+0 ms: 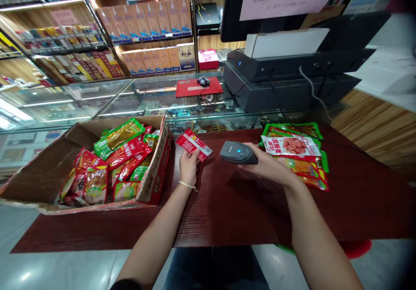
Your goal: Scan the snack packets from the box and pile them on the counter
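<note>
My left hand is closed on a red snack packet, holding it by its lower edge above the dark red table. A white strip and a barcode show on the packet's upturned face. In my right hand is a dark grey barcode scanner, its head pointing left toward the packet and a small blue light lit on top. The fingers round the scanner's handle are partly hidden. Just beyond my right hand lies a pile of snack packets, with a white and red packet on top.
An open cardboard box with several red and green snack packets stands on the left. Behind are a glass counter, a red mouse pad with a mouse, and a black cash drawer under a monitor. Cables trail at the right.
</note>
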Action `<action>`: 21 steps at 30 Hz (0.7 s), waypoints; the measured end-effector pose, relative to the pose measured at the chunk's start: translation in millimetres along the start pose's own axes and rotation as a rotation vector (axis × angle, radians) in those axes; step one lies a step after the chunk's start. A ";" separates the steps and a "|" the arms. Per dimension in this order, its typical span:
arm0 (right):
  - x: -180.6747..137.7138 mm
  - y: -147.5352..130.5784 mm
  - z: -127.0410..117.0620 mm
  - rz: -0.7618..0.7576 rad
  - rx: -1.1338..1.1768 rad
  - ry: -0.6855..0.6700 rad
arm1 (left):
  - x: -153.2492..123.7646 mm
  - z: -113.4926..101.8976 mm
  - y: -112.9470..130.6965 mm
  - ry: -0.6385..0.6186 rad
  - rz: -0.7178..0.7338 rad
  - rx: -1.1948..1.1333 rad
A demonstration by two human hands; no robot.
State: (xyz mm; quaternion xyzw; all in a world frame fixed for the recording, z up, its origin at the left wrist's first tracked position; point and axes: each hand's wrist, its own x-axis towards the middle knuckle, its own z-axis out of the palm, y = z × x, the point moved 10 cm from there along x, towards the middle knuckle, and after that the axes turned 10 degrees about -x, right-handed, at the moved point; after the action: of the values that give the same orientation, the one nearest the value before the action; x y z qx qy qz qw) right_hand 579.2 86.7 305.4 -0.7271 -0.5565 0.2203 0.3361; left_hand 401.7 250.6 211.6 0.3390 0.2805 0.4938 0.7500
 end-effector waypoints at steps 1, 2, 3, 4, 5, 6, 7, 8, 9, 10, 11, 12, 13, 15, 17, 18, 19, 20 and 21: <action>-0.9 -0.8 2.7 -0.006 0.004 -0.024 | 0.6 -2.8 -0.2 0.021 -0.006 -0.002; -1.7 -0.8 5.1 -0.009 0.003 -0.044 | 1.1 -5.2 0.0 0.040 -0.012 -0.002; -2.4 0.6 7.3 -0.004 0.000 -0.060 | 1.6 -6.9 0.6 0.057 -0.013 -0.002; -3.1 3.3 9.3 0.009 0.000 -0.077 | 1.9 -7.8 1.3 0.069 -0.012 -0.003; -3.8 7.0 11.3 0.029 0.004 -0.095 | 2.2 -8.0 2.1 0.076 -0.008 -0.004; -4.5 11.3 12.9 0.052 0.012 -0.110 | 2.4 -7.7 2.9 0.080 -0.003 -0.006; -5.1 15.1 13.6 0.073 0.022 -0.119 | 2.6 -7.4 3.4 0.083 0.002 -0.010; -5.5 18.1 13.4 0.088 0.032 -0.121 | 2.7 -7.1 3.2 0.084 0.002 -0.018; -5.6 19.9 12.2 0.096 0.042 -0.114 | 3.0 -7.1 2.6 0.085 -0.001 -0.026; -5.2 20.4 10.5 0.096 0.049 -0.102 | 3.3 -7.0 1.6 0.082 -0.006 -0.031; -4.5 19.8 8.1 0.090 0.055 -0.083 | 3.8 -7.0 0.7 0.075 -0.010 -0.030; -3.4 18.3 4.8 0.077 0.058 -0.057 | 4.3 -7.0 0.1 0.066 -0.011 -0.020; -2.1 16.5 0.4 0.062 0.060 -0.021 | 4.8 -6.9 0.1 0.053 -0.006 0.001; -0.2 14.6 -13.9 0.035 0.060 0.095 | 5.2 -5.7 2.0 0.023 0.023 0.070; -1.9 22.7 -34.5 0.073 0.082 0.242 | 4.6 -2.8 4.7 -0.002 0.066 0.148; -4.7 32.0 -45.0 0.130 0.102 0.304 | 3.9 0.0 5.4 -0.014 0.085 0.181; -9.7 42.0 -58.0 0.185 0.116 0.382 | 3.0 4.2 4.9 -0.028 0.097 0.207; -16.6 52.0 -72.6 0.236 0.121 0.468 | 2.0 10.1 3.1 -0.047 0.102 0.227; -25.6 61.2 -88.5 0.274 0.114 0.560 | 1.0 17.9 -0.3 -0.072 0.101 0.244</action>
State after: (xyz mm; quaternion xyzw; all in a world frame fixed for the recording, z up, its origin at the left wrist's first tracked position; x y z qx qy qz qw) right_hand 673.9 31.2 319.1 -0.8077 -0.3260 0.0856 0.4838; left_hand 415.7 247.3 222.3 0.4590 0.2939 0.4807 0.6870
